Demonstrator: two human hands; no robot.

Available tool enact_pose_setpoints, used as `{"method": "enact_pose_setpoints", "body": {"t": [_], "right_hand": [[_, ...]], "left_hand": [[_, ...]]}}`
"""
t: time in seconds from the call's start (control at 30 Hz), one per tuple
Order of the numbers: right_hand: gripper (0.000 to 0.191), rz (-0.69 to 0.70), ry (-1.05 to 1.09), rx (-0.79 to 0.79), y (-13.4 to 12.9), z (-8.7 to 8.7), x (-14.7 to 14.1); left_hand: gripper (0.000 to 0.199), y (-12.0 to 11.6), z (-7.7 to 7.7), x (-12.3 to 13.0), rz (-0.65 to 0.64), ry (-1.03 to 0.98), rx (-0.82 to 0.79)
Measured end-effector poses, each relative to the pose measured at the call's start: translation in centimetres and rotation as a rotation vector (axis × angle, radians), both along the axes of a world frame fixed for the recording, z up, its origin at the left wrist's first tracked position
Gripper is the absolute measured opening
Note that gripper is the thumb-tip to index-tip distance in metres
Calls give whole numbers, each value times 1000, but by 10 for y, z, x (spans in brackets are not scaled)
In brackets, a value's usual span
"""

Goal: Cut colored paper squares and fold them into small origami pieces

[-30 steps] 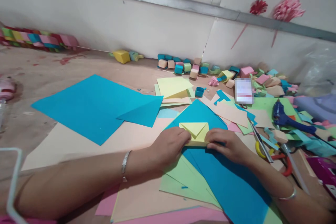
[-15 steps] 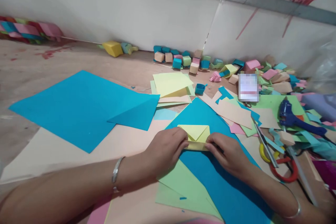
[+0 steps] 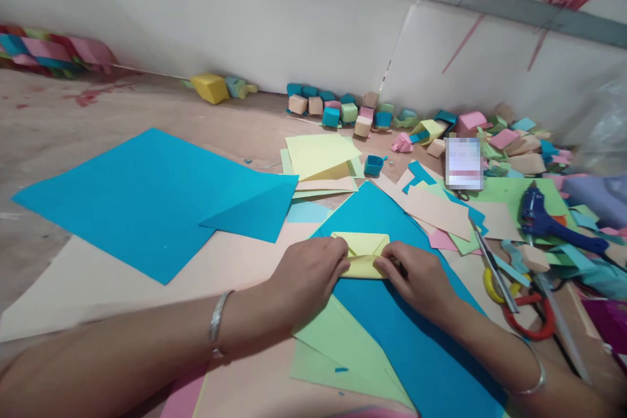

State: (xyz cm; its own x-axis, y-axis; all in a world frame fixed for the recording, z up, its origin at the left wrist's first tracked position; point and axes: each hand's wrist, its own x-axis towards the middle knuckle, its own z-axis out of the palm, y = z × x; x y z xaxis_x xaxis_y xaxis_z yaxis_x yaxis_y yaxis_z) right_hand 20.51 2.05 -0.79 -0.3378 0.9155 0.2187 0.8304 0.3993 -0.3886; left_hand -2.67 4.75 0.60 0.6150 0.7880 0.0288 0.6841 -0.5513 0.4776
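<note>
A small pale yellow paper (image 3: pixel 365 266), folded like an envelope, lies over a large blue sheet (image 3: pixel 392 313). My left hand (image 3: pixel 313 274) pinches its left end, fingers closed on the lower folded strip. At the right end, my right hand (image 3: pixel 416 277) grips the same strip between thumb and fingers. A triangular flap shows above the strip. Beneath the blue sheet's left edge are light green sheets (image 3: pixel 343 353).
Another large blue sheet (image 3: pixel 147 202) lies at the left. Scissors (image 3: pixel 531 317), a blue glue gun (image 3: pixel 543 215) and paper scraps (image 3: pixel 435 206) are on the right. Small paper boxes (image 3: pixel 330 116) line the wall.
The lower strip of the yellow paper has been folded further up over the flap. My right hand has moved slightly left along it.
</note>
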Motion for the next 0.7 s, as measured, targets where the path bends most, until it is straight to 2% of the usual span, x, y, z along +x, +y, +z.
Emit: {"method": "enact_pose_setpoints", "body": {"t": [0.27, 0.47, 0.6, 0.7], "right_hand": [[25, -35, -71, 31, 1, -4, -1], [25, -25, -106, 62, 2, -3, -2], [25, -20, -117, 65, 3, -4, -2], [25, -4, -99, 35, 4, -5, -2]], "left_hand": [[16, 1, 4, 3, -5, 139, 23], [5, 2, 6, 6, -4, 244, 50], [14, 1, 9, 2, -1, 202, 7], [33, 2, 11, -4, 57, 80, -24]]}}
